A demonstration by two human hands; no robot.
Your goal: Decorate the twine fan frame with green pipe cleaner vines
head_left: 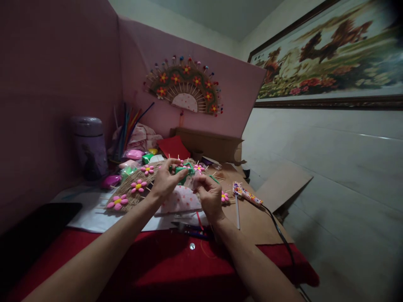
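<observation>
A small packet of green clay (pixel 182 173) in see-through plastic is held up between my two hands over a half-round fan. My left hand (pixel 165 180) grips its left side with thumb and fingers. On the other side my right hand (pixel 208 195) pinches the loose plastic wrapper (pixel 192 181). Below them lies the fan (pixel 129 191), wound with brown twine and dotted with pink flowers (pixel 118 202) with yellow centres. Its white, spotted half-round base (pixel 181 199) faces me, partly behind my hands.
A hot glue gun (pixel 247 195) with a cord lies on brown cardboard (pixel 261 228) at right. Dark-handled scissors (pixel 192 230) rest before the fan. More clay packets (pixel 134 154) and a purple flask (pixel 90 147) stand at left. A finished-looking fan (pixel 185 86) hangs on the pink board.
</observation>
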